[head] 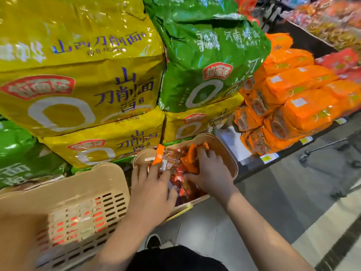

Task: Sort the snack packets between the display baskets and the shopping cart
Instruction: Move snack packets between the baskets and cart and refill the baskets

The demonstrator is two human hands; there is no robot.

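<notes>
Both hands down inside the right-hand beige basket [232, 163], among small red and orange snack packets [181, 184]. Left hand [151, 189] with fingers spread and lying flat over the heap; just beyond its fingertips, a clear packet with an orange end [163, 159] sticking up, whether pinched or only touched hard to tell. Right hand [210, 174] curled into the pile, fingertips buried among orange packets [190, 162], thumb toward the left hand; actual hold hidden, so cannot tell. Between the two hands, blurred red wrappers, print unreadable. Left of the left wrist, a second slotted beige basket [82, 194], motion-smeared, red and white packets dimly visible through its slots. Beyond both hands, stacked yellow noodle multipacks [82, 94] and a green one [207, 61]; beyond the right hand, orange noodle packs [293, 106]. Shopping cart not identifiable.
</notes>
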